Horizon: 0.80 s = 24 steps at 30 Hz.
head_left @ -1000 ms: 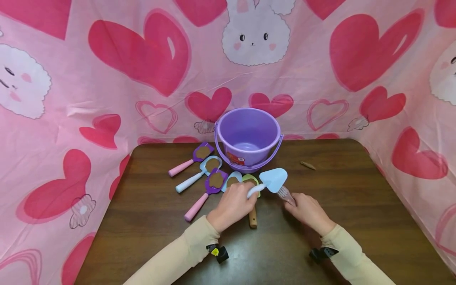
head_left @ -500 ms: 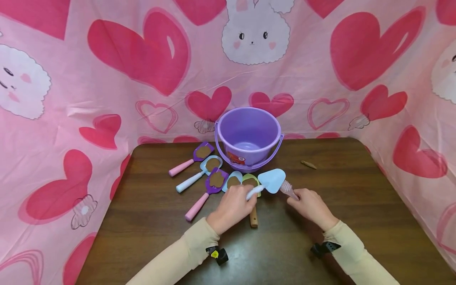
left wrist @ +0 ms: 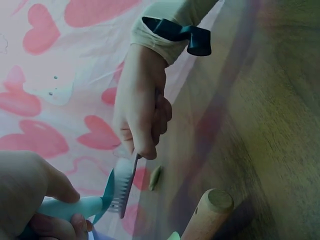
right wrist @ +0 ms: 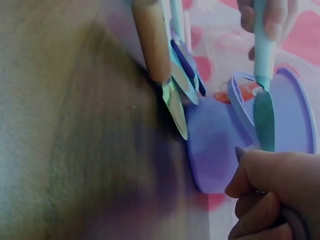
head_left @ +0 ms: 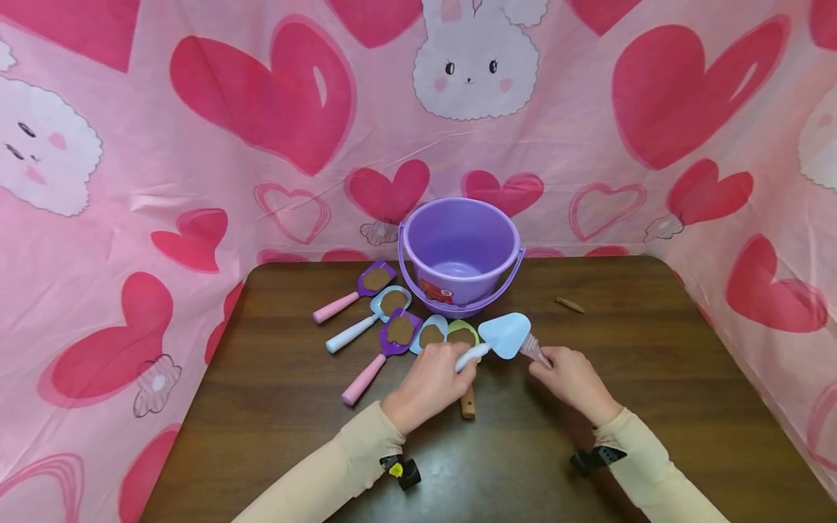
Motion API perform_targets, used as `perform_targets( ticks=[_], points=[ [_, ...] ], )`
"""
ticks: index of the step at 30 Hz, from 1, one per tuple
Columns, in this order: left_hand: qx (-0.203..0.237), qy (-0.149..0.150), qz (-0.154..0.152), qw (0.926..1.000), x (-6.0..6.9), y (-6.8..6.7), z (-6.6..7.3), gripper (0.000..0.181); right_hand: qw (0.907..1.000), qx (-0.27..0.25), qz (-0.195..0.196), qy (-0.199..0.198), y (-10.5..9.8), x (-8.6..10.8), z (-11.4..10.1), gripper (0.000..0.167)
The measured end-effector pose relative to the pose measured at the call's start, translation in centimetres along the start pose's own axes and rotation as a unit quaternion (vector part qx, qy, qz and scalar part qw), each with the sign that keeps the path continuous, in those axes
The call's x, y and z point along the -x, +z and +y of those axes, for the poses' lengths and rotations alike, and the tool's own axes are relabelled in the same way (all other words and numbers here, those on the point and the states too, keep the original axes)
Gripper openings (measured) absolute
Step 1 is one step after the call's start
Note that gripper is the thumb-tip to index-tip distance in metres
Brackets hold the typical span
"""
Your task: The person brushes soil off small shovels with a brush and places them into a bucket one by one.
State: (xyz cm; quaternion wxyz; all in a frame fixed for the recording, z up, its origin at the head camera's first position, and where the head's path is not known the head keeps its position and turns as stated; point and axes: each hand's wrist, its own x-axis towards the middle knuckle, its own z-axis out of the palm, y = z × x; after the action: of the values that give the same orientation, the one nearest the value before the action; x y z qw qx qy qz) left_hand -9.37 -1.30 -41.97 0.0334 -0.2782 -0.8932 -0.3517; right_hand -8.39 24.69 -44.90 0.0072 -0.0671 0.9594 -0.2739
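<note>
My left hand point(head_left: 428, 381) grips the pale handle of a small light blue shovel point(head_left: 506, 335), its blade raised and pointing away to the right. My right hand point(head_left: 575, 381) holds a brush point(head_left: 535, 350) by its handle, the bristles at the blade's right edge. From the left wrist, the brush's bristles point(left wrist: 121, 186) face the back of the shovel blade point(left wrist: 108, 192); whether they touch is hard to tell. In the right wrist view the blade point(right wrist: 264, 120) appears edge-on, and the brush head is mostly hidden behind my right hand point(right wrist: 280, 185).
Behind the hands stands a purple bucket point(head_left: 461, 247), handle lowered. Left of it lie several toy shovels with cut-out blades: purple point(head_left: 400, 330), light blue point(head_left: 391, 301) and green point(head_left: 463, 333). A wooden handle point(head_left: 468, 404) sticks out beside my left hand. A small brown piece point(head_left: 570, 304) lies right.
The right hand and brush have shifted slightly right along the shovel's edge, so less of the bristles lies under the blade. The left hand keeps its grip on the shovel.
</note>
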Motion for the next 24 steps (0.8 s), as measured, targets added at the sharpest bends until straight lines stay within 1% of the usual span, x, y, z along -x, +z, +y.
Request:
perform_targets(
  ticks=[4, 6, 10, 12, 14, 17, 19, 21, 24],
  points=[
    [0.007, 0.001, 0.004, 1.0, -0.1, 0.0, -0.1, 0.019, 0.9995, -0.005, -0.022, -0.022, 0.4, 0.0, -0.2, 0.02],
    [0.003, 0.005, 0.007, 1.0, -0.1, -0.1, -0.1, 0.02, 0.9994, -0.006, -0.022, -0.027, 0.4, 0.0, -0.3, 0.02],
    [0.004, 0.009, 0.008, 0.9999, -0.2, -0.2, -0.3, 0.02, 1.0, -0.001, 0.005, -0.003, -0.2, -0.1, 0.0, 0.018],
    [0.004, 0.006, 0.006, 1.0, -0.2, -0.3, -0.3, 0.019, 0.9999, 0.005, 0.01, 0.004, -0.2, -0.2, 0.1, 0.018],
    [0.006, 0.001, 0.003, 1.0, -0.3, -0.3, -0.3, 0.019, 0.9999, 0.01, 0.0, -0.005, 0.0, -0.1, 0.0, 0.018],
    [0.007, -0.003, -0.008, 0.9999, -0.4, -0.2, -0.3, 0.018, 0.9992, 0.004, -0.032, -0.022, 0.4, 0.1, -0.6, 0.019],
    [0.01, -0.003, -0.015, 0.9998, -0.4, -0.1, -0.3, 0.017, 0.9989, 0.0, -0.04, -0.024, 0.5, 0.3, -0.8, 0.018],
    [0.013, -0.002, -0.02, 0.9997, -0.4, 0.0, -0.3, 0.017, 0.9995, -0.002, -0.03, -0.013, 0.2, 0.4, -0.9, 0.018],
    [0.022, -0.001, -0.021, 0.9996, -0.3, 0.1, -0.4, 0.015, 0.9999, 0.007, 0.001, 0.01, -0.6, 0.3, -0.4, 0.018]
  ],
)
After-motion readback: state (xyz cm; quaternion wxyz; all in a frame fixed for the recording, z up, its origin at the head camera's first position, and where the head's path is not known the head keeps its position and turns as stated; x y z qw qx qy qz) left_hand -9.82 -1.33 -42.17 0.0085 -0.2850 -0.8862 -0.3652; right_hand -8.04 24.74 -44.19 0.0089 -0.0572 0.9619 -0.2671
